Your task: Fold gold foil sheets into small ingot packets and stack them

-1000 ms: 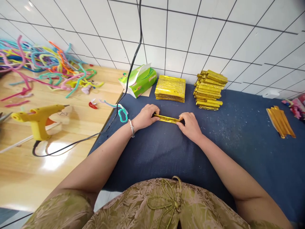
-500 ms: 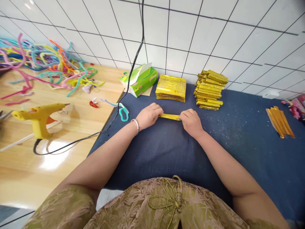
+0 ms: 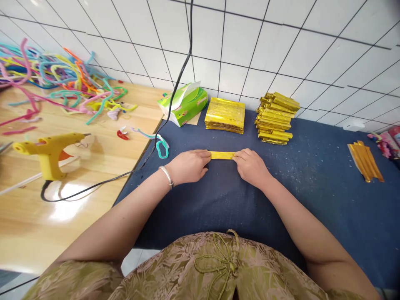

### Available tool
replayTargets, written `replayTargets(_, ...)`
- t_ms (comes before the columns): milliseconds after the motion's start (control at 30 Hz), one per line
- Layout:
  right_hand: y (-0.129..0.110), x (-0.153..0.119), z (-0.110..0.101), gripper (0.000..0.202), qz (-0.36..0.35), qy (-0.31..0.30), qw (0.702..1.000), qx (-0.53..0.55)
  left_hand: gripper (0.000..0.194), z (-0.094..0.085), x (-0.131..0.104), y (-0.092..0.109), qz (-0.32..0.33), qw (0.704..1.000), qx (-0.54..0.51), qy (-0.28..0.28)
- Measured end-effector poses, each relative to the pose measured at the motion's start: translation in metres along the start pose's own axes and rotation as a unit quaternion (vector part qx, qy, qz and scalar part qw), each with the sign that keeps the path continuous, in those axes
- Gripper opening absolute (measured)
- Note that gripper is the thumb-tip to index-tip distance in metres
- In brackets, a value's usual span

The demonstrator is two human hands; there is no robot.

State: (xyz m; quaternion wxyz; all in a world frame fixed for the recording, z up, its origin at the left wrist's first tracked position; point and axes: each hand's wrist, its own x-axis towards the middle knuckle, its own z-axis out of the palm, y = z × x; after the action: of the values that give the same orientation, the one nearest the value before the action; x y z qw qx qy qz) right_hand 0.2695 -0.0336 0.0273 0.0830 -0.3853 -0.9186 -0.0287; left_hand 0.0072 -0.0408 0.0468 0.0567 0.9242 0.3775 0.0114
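Note:
A folded strip of gold foil paper (image 3: 222, 155) lies crosswise on the dark blue cloth, between my two hands. The fingers of my left hand (image 3: 191, 166) press together over its left end, with the thumb lower and off the strip. My right hand (image 3: 251, 166) has its fingertips closed on the right end. Behind the strip is a stack of flat gold paper sheets (image 3: 224, 116). To the right of that stack stands a pile of folded gold strips (image 3: 276, 118). What is under my fingertips is hidden.
A green tissue pack (image 3: 187, 104) sits by the tiled wall. A black cable (image 3: 179, 75) hangs down to a yellow glue gun (image 3: 51, 154) on the wooden table. Tangled pipe cleaners (image 3: 62, 79) fill the far left. More gold strips (image 3: 365, 161) lie far right.
The strip has come down flat and now shows its broad face. My left hand has flattened over its end, with the wrist lower and further left. The right hand has moved slightly down.

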Motion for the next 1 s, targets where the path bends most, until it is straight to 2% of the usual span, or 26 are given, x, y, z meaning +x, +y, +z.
replayTargets(100, -0.001, 0.0, -0.001, 0.03, 0.003, 0.007, 1.0, -0.003, 0.052, 0.003, -0.007, 0.011, -0.022, 1.0, 0.007, -0.001)
replayTargets(233, -0.003, 0.004, -0.001, 0.032, 0.017, 0.021, 1.0, 0.011, 0.061, 0.009, -0.014, 0.014, -0.034, 0.999, 0.001, 0.006)
replayTargets(367, -0.021, 0.02, 0.005, 0.045, 0.006, 0.031, 0.998, 0.06, 0.063, 0.013, -0.018, 0.012, -0.036, 0.999, -0.017, 0.018)
replayTargets(467, -0.039, 0.036, 0.017, 0.061, -0.025, -0.021, 0.994, 0.102, 0.066, 0.014, -0.019, 0.01, -0.036, 0.999, -0.029, 0.021)
replayTargets(567, -0.047, 0.041, 0.028, 0.072, -0.019, -0.046, 0.992, 0.116, 0.065, 0.016, -0.02, 0.007, -0.036, 0.998, -0.038, 0.027)
replayTargets(767, -0.033, 0.022, 0.025, 0.067, 0.008, -0.065, 0.994, 0.092, 0.048, 0.023, -0.024, -0.005, -0.036, 0.997, -0.064, 0.029)
replayTargets(1000, -0.001, -0.001, 0.017, 0.059, 0.026, -0.086, 0.992, 0.085, 0.043, 0.029, -0.026, -0.022, -0.03, 0.993, -0.114, 0.027)
